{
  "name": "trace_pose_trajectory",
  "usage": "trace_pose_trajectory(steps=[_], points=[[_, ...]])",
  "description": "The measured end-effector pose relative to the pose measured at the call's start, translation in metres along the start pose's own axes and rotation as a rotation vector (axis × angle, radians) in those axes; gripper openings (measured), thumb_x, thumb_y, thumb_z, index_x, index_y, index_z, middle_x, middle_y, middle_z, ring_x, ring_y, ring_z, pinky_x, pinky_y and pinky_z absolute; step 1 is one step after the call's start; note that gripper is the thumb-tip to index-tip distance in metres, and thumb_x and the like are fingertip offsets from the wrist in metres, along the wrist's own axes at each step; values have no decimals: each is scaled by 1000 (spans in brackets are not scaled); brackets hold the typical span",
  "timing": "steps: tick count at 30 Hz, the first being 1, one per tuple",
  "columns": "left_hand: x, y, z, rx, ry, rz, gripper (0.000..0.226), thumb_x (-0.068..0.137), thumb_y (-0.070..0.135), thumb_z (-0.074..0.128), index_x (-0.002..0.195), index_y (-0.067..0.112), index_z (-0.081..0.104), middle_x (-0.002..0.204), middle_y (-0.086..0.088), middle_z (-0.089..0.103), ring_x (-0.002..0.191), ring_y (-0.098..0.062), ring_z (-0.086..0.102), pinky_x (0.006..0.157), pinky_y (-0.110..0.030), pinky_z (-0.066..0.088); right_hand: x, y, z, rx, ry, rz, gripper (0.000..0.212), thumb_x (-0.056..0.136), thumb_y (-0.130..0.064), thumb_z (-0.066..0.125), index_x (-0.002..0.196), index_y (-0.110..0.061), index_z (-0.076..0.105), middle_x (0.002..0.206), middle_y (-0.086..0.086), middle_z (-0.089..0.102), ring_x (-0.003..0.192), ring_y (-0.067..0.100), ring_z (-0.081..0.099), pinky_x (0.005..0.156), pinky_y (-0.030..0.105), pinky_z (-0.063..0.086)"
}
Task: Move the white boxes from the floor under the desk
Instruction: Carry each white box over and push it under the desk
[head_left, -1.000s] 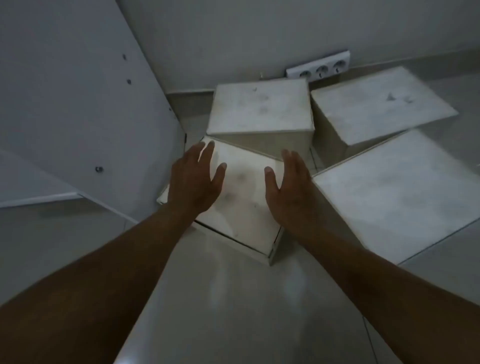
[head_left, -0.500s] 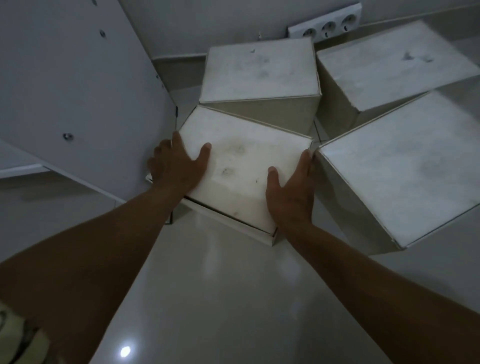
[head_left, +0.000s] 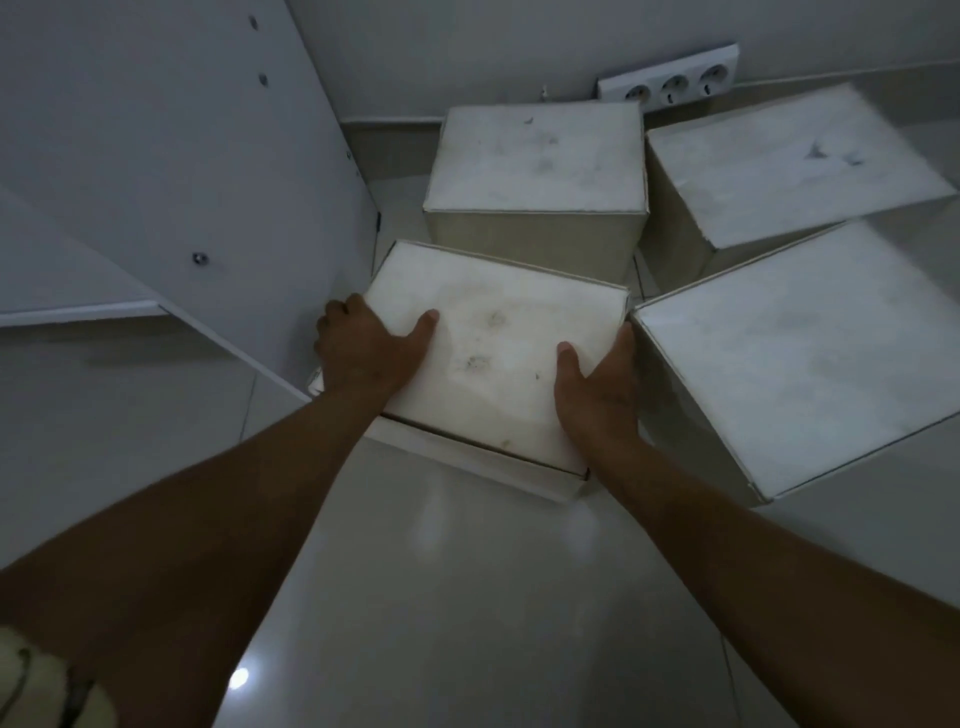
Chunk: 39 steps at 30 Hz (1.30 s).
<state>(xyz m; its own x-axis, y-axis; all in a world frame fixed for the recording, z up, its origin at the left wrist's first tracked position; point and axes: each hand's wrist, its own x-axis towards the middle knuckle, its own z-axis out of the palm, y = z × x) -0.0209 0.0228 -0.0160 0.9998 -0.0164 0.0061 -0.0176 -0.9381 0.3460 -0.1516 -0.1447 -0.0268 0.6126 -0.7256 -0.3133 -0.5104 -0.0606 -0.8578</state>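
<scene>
The white boxes (head_left: 498, 358) are seen to be matt cardboard, dusty and smudged with grey marks. The floor (head_left: 467, 597) is glossy tile, with light reflected. The desk panel (head_left: 156, 156) is smooth, matt laminate with metal screws (head_left: 199, 258).

No text seems readable anywhere in this dim view

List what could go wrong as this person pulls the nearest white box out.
1. The left hand and right hand hold only the lid edges of the nearest box; the lid sits askew over the base, so it may lift off alone.
2. The right fingers sit against the large box and may get pinched.
3. The glossy floor may let the base slide.
</scene>
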Motion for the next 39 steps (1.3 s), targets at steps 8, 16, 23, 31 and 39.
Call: trace_pose_trajectory(steps=[8,16,23,31,39], points=[[-47,24,-71,-46,-4,-144,98,75,75,57,134,-1,42,134,-22,44,124,-39,43,104,-47,39,-17,-58,-59,-91,-153,-79,77,98,-38,53,157,-18,8,160,6,26,142,24,32,115,29,24],[-76,21,-113,-79,6,-207,97,75,77,55,131,-2,46,131,-23,48,122,-40,48,100,-46,41,-40,-107,-87,-173,-201,-177,77,98,-35,54,157,-16,8,160,5,24,144,23,28,116,29,23],[-82,-17,-129,-136,-16,-155,98,73,80,54,128,-1,49,130,-23,51,121,-39,50,98,-46,44,-80,-109,-75,-212,-131,-193,76,97,-37,57,156,-14,15,156,8,33,141,26,34,115,30,28],[-86,-49,-140,-166,-120,-79,103,71,83,52,134,1,44,134,-18,52,122,-37,51,99,-46,45,-142,-107,-67,-237,-29,-135,75,97,-41,56,155,-17,16,155,9,35,140,28,36,115,33,29],[-116,-112,-153,-139,-193,5,103,65,86,54,130,6,52,129,-16,57,118,-36,54,95,-46,48,-240,-80,-42,-248,96,-64,70,97,-38,57,153,-16,22,151,7,40,137,28,39,110,31,30]])
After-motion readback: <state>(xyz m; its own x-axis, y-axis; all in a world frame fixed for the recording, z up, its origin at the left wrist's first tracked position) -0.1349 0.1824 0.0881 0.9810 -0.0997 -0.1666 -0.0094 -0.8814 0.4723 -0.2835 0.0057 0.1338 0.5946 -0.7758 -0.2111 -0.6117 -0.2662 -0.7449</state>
